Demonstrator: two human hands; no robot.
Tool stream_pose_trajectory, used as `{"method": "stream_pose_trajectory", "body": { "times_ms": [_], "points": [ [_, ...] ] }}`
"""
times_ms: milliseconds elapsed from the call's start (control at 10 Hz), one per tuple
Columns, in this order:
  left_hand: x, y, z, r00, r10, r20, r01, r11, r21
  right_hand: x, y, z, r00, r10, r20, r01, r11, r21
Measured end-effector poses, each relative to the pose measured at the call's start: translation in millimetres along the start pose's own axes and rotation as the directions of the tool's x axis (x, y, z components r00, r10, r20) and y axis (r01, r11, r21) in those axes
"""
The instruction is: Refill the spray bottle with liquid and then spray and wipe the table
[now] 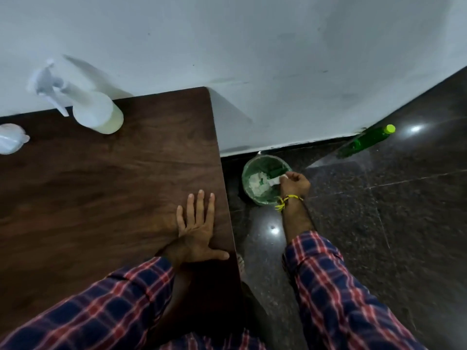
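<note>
**Tissue over the bin, spray bottle parked on worktop**

Landmark = dark wood worktop [101, 188], filling the left half of view, its far edge against a pale wall [252, 46]. Off its right edge: dark polished floor [379, 223].

Spray bottle [86, 102] stands on the worktop's far-left part, near the wall, white trigger head on, pale liquid in its base. At the worktop's left edge, partly cut off by the frame, lies a whitish crumpled thing [11, 138]; can't tell what it is.

Left hand [195, 233] rests flat on the worktop near its right edge, fingers straight & spread, holding nothing.

Right hand [294, 184] is off the worktop's right side, down over a green bin [262, 183] on the floor just beside the worktop's far-right corner. Fingers curled, pinching a white tissue [275, 180] at the bin's rim. More white paper inside the bin.

Green bottle [364, 141] w/ lime cap on the floor further right of the worktop, by the wall base.
</note>
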State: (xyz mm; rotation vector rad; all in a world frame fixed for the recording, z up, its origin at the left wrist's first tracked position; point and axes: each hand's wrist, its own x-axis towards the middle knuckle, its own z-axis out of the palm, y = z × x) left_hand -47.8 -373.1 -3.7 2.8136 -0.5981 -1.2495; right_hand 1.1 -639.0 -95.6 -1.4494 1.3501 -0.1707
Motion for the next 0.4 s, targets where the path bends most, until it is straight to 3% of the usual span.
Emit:
{"method": "stream_pose_trajectory", "body": {
  "times_ms": [200,400],
  "points": [
    [1,1,2,1.0,-0.02,-0.006,0.02,0.999,0.025,34,22,24,0.994,0.11,-0.024,-0.112,0.987,-0.117],
    [-3,4,-7,1.0,-0.011,0.005,0.011,1.0,-0.013,-3,51,-7,0.986,0.163,-0.027,-0.164,0.955,-0.248]
  ]
}}
